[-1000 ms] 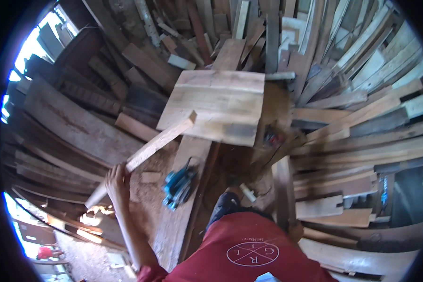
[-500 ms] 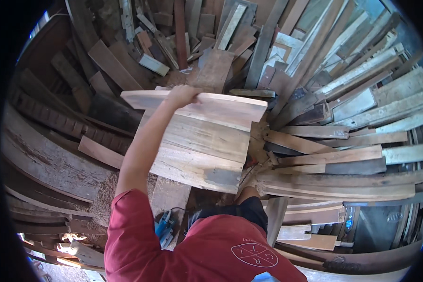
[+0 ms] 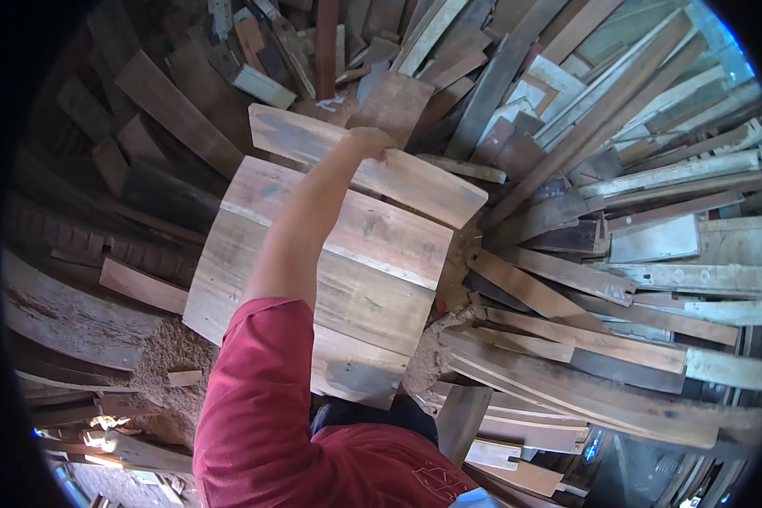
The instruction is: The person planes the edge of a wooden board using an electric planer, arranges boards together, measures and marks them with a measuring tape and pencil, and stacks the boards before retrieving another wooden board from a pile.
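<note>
Our left hand (image 3: 369, 144) grips the plank (image 3: 432, 187) just beyond the panel (image 3: 372, 284); we cannot tell how our right hand is.

A pale, curved printed emblem (image 3: 442, 484) lies on the front of the red shirt (image 3: 356, 461), near the lower edge; its marks are too faint and distorted to read.

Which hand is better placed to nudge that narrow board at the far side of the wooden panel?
The left hand, I think. It is gripping the narrow board, with the left arm stretched across the wooden panel. The right hand is out of view, so I can't tell how close it is.
</note>
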`<state>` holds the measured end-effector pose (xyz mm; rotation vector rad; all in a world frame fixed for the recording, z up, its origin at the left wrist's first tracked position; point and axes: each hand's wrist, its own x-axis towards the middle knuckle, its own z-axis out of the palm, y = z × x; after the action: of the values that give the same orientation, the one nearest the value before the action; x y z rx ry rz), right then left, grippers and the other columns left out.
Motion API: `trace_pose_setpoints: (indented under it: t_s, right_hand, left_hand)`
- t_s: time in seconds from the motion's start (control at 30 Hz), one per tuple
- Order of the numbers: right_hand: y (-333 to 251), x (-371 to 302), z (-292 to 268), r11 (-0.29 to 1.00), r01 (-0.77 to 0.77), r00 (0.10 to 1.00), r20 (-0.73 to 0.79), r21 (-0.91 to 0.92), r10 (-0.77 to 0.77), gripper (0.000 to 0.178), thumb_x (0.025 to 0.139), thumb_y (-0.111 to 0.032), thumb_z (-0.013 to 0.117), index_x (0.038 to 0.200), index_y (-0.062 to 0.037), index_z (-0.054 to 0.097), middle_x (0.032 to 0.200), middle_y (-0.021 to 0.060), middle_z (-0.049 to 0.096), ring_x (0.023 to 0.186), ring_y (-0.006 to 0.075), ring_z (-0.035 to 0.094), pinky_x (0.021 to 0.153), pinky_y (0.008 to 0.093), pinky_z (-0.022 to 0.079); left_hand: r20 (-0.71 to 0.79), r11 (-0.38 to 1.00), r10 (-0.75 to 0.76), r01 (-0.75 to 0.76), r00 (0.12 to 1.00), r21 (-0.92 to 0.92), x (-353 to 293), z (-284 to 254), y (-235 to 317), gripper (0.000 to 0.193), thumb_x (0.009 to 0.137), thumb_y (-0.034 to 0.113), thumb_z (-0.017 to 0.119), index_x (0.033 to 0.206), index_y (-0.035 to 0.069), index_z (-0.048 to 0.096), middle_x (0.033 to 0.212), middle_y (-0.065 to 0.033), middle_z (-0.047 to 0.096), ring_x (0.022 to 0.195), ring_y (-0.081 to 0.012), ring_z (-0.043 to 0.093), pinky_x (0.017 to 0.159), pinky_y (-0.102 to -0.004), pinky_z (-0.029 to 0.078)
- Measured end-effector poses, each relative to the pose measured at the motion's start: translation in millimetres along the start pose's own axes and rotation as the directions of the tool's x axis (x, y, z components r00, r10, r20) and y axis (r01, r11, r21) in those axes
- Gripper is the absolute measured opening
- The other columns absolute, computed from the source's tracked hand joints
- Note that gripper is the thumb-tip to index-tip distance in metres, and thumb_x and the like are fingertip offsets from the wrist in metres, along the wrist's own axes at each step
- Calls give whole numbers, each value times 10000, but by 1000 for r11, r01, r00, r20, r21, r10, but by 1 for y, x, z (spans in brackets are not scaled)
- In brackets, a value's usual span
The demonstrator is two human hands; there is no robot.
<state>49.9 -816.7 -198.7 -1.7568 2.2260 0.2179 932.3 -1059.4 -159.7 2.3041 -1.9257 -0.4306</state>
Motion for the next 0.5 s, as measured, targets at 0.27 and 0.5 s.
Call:
trace_pose_setpoints:
  t_s: [0.27,0.5]
  right_hand:
    - [-31,66,-42,998,-17,1000,24,-64,19,558,874,-571,696,852,-14,685,775,272,691,719,500,666,641,577,493]
    - [-123,218,-94,915,399,908,-162,52,-387,671,920,-635,668,915,35,697,732,262,682,692,490,657,619,535,488]
  left_hand:
    - [-128,927,-361,371,924,58,35,99,-4,918,788,721,712,1549,303,414,1569,-141,426,1500,-471,259,1209,-651,198]
    - [-321,923,-372,383,871,-31,40,126,-1,983,802,826,611,1601,312,357,1564,-226,381,1504,-471,244,1247,-623,100]
